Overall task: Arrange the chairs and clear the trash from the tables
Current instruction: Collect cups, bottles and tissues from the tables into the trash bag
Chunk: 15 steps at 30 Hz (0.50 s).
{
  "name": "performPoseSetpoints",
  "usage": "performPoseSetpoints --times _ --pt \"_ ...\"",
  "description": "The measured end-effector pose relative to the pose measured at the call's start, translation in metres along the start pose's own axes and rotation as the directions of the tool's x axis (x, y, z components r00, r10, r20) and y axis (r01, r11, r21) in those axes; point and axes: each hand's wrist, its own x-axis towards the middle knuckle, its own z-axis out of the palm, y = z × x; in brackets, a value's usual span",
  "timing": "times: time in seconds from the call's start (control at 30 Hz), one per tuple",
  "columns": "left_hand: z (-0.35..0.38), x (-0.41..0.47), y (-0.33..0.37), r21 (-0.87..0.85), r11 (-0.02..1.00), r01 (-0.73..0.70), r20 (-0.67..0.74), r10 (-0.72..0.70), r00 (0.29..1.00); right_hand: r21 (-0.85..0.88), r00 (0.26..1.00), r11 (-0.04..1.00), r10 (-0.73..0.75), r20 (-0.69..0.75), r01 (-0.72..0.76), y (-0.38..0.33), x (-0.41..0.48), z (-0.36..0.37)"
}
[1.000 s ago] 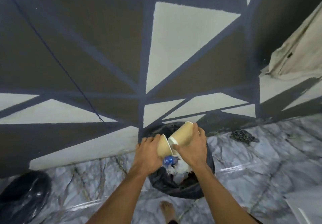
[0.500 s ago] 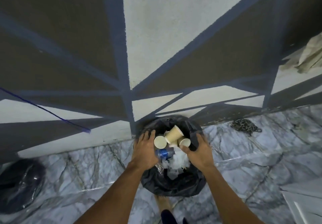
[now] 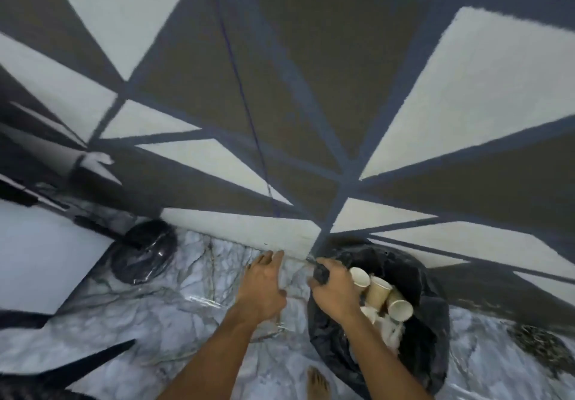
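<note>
A bin lined with a black bag (image 3: 429, 325) stands on the marble floor against the painted wall. Three tan paper cups (image 3: 378, 290) lie inside it on top of white crumpled trash (image 3: 390, 331). My right hand (image 3: 334, 290) is at the bin's left rim, its fingers closed on a fold of the black bag. My left hand (image 3: 263, 284) hovers over the floor just left of the bin, fingers apart and holding nothing.
A second black bag (image 3: 143, 251) sits on the floor at the left by the wall. A white tabletop (image 3: 40, 262) juts in at the far left, with dark chair parts (image 3: 77, 371) below it. A dark chain heap (image 3: 543, 345) lies right of the bin. A bare foot (image 3: 317, 382) shows below.
The cups left my hands and now lie in the bin. My view swung left, so the bin sits to the right. My right hand took hold of the bag's rim and my left hand drew away.
</note>
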Motion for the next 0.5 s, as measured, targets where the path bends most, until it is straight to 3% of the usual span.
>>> performPoseSetpoints --times 0.13,0.23,0.4,0.5 --pt "-0.057 -0.07 -0.064 -0.039 0.986 0.163 -0.185 -0.167 0.968 -0.03 0.957 0.965 -0.254 0.137 0.261 -0.095 -0.024 0.067" --pt "-0.087 -0.143 -0.114 -0.131 0.955 0.267 -0.316 -0.295 0.902 -0.023 0.875 0.901 -0.415 0.248 0.434 -0.154 -0.069 0.13" --pt "-0.109 -0.288 -0.191 -0.255 0.886 0.386 -0.49 -0.463 0.738 0.022 0.638 0.718 -0.631 0.441 0.695 -0.227 -0.178 0.231" --pt "-0.108 -0.383 -0.232 -0.322 0.827 0.462 -0.558 -0.56 0.613 0.089 0.489 0.62 -0.69 0.533 0.779 -0.251 -0.248 0.29"
